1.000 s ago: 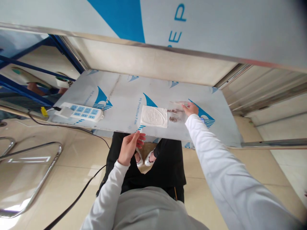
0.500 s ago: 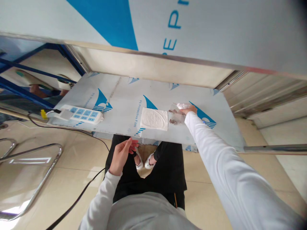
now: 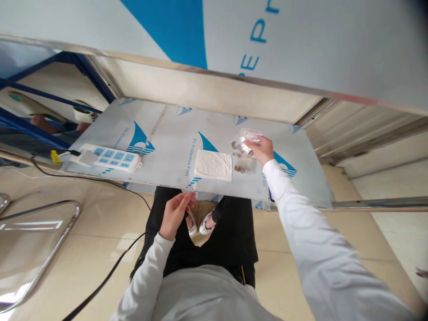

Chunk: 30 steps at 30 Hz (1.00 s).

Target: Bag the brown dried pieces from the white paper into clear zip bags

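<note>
My right hand point(image 3: 263, 150) is closed on the edge of a crinkled clear plastic bag point(image 3: 248, 136), raised a little above the shelf. Beneath it lies another clear bag with small brown pieces point(image 3: 240, 169), partly covered by the raised one. What the pieces are, I cannot make out. Just left of the bags, a white folded square point(image 3: 213, 165), like a paper or cloth pad, lies flat. My left hand point(image 3: 174, 214) hovers in front of the shelf's near edge, above my lap, fingers loosely extended and holding nothing.
The metal shelf point(image 3: 167, 147) wears blue-printed protective film. A white power strip point(image 3: 113, 159) with a plugged-in cable lies at its left. A higher panel point(image 3: 301, 53) overhangs the back. A black cable point(image 3: 110, 276) runs past my left side, near a chrome chair frame point(image 3: 63, 249).
My right hand has lifted the clear bag off the shelf, uncovering more of the bag below. My left hand has shifted slightly right, its fingers closer together. The view has shifted a little.
</note>
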Each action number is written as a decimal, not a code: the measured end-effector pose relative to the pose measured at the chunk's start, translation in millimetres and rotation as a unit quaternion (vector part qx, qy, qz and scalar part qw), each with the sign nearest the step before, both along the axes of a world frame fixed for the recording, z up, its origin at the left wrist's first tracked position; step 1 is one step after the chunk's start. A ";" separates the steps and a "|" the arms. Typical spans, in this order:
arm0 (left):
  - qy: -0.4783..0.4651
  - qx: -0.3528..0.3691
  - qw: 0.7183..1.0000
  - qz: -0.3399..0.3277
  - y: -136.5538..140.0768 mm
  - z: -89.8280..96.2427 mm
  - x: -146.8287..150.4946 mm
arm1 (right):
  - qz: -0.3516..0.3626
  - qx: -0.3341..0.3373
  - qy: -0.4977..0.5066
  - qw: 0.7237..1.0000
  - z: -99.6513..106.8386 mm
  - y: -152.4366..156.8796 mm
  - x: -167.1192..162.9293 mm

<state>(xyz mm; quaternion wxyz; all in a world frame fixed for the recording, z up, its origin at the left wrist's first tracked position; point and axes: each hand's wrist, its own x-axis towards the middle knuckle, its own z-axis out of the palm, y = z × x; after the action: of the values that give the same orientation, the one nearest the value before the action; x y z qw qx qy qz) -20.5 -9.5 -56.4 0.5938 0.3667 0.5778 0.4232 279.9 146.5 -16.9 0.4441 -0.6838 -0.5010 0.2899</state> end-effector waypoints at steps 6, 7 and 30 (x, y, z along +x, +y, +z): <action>-0.061 0.081 0.991 0.085 36.2 -0.6 -24.3 | 0.256 -0.056 0.209 0.942 -4.0 -55.9 -134.9; -0.075 0.079 0.992 0.068 41.7 3.3 -31.9 | 0.289 -0.064 0.216 0.930 -5.9 -63.2 -149.5; 0.312 0.092 0.913 0.245 127.9 -32.7 -52.0 | -0.189 -0.136 -0.166 0.958 -79.5 -3.3 31.4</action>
<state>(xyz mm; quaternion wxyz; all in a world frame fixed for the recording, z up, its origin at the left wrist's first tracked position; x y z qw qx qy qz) -72.5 118.4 -89.0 0.2241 0.3802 0.7639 0.4708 311.3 143.2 -96.4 0.3040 -0.8584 -0.3857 0.1485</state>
